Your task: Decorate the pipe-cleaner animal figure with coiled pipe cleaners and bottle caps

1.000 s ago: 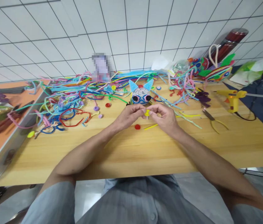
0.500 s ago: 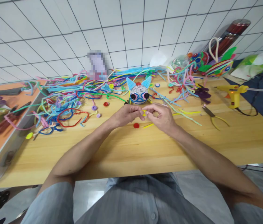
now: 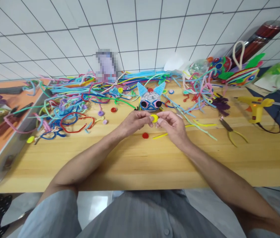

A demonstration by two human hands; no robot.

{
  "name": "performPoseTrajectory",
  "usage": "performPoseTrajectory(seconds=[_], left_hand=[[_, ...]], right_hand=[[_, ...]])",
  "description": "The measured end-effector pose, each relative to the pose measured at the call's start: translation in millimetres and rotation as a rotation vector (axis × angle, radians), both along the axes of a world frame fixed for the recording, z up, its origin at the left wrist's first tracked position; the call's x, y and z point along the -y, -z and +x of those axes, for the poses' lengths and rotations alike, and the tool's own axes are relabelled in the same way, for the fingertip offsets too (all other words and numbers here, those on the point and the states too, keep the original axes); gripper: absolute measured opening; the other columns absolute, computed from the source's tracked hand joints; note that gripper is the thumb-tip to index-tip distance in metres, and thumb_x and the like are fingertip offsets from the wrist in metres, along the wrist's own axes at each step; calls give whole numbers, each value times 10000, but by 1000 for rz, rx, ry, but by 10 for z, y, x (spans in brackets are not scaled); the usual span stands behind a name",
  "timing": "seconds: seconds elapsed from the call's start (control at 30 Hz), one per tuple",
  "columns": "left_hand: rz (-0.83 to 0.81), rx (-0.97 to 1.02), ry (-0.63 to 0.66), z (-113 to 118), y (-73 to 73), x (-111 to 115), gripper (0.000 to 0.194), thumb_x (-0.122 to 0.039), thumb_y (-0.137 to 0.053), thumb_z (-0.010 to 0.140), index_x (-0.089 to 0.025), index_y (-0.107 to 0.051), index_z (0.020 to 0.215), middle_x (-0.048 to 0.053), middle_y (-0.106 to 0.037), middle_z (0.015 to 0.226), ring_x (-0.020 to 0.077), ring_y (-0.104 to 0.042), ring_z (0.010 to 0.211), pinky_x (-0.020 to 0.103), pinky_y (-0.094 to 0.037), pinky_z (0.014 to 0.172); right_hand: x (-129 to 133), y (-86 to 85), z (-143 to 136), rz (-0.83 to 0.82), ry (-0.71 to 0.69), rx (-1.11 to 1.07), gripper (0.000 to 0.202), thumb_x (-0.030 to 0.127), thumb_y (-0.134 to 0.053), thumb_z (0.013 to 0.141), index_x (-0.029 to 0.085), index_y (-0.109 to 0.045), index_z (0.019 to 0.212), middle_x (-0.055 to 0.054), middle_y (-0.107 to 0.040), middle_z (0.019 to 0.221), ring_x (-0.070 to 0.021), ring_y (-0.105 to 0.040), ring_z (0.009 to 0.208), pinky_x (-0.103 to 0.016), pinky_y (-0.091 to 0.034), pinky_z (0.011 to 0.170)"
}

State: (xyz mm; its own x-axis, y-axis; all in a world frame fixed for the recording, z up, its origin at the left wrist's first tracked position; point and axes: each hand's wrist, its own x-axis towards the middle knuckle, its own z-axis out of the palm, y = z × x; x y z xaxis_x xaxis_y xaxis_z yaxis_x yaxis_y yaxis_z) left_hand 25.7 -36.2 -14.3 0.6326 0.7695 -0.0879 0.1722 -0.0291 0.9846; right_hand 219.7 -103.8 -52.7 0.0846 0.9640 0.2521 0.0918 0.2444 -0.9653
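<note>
Hands are meeting over the middle of the wooden table [image 3: 140, 165], and I am watching them work on one small piece. My left hand [image 3: 136, 121] is pinching a yellow coil [image 3: 154, 118] of pipe cleaner from one side, thumb and fingertips closed together on its edge. My right hand [image 3: 171, 124] is coming at it from the other side, its thumb and forefinger also clamped on the coil, so the little yellow disc is sitting between the two sets of fingertips, raised just above the tabletop.

Just beyond the coil, a round cat head [image 3: 150, 99] with blue pipe-cleaner ears and blue-ringed eyes is resting on the table, facing me. Near my left wrist a red coil [image 3: 145, 135] is lying flat on the wood, and a straight yellow pipe cleaner [image 3: 160, 136] is lying just beside it, under my right hand.

Farther left, a big tangle of pipe cleaners [image 3: 68, 102] in many colours is spreading across the table. To the right, pliers [image 3: 231, 130] with yellow handles are lying on the wood, and a yellow glue gun [image 3: 255, 105] is standing near the table's edge, well apart from my hands. A finished multicoloured pipe-cleaner figure [image 3: 239, 74] is sitting at the far right corner, by the tiled wall.
</note>
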Motion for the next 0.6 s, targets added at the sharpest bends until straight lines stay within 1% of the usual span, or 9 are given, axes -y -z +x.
performPoseTrajectory(seconds=[0.1, 0.23, 0.3, 0.4, 0.5, 0.6], left_hand=[[-25, 9, -7, 12, 20, -2, 372, -520, -748, 850, -152, -734, 801, 31, -729, 748, 69, -391, 529, 222, -310, 511], [20, -34, 44, 9, 6, -13, 375, -514, -727, 874, -151, -752, 784, -1, -651, 654, 73, -379, 519, 229, -294, 516], [59, -43, 74, 2, -3, -24, 368, -497, -714, 891, -153, -758, 766, -14, -609, 617, 78, -394, 529, 231, -304, 532], [100, -51, 107, -8, 4, -38, 359, -479, -712, 902, -156, -762, 753, -21, -590, 597, 84, -430, 550, 231, -334, 567], [105, -69, 154, -16, 34, -49, 370, -483, -681, 923, -158, -779, 778, -29, -568, 578, 89, -437, 549, 229, -340, 570], [85, -91, 209, -36, 63, -61, 369, -469, -643, 943, -150, -799, 842, -29, -578, 587, 86, -427, 539, 222, -335, 556]], right_hand=[[-16, 53, -25, -14, 3, -59, 298, 467, -794, 885, 213, -711, 1017, -15, -770, 839, -145, -695, 714, -312, -598, 722], [-18, 87, -18, -37, -3, -58, 319, 458, -818, 858, 223, -728, 1054, -12, -780, 852, -145, -695, 718, -302, -583, 702], [-17, 87, 0, -38, -5, -35, 281, 434, -799, 874, 226, -743, 1055, -15, -790, 874, -144, -698, 723, -302, -586, 707], [-18, 84, 25, -40, -4, 1, 222, 405, -764, 895, 228, -753, 1028, -22, -800, 897, -147, -706, 733, -311, -600, 725], [-16, 83, 34, -25, 19, 53, 207, 374, -760, 882, 234, -756, 1035, -17, -794, 884, -155, -711, 745, -307, -598, 714], [-8, 73, 36, 44, 52, 168, 189, 314, -736, 875, 243, -772, 1046, -6, -767, 844, -154, -691, 737, -296, -574, 695]])
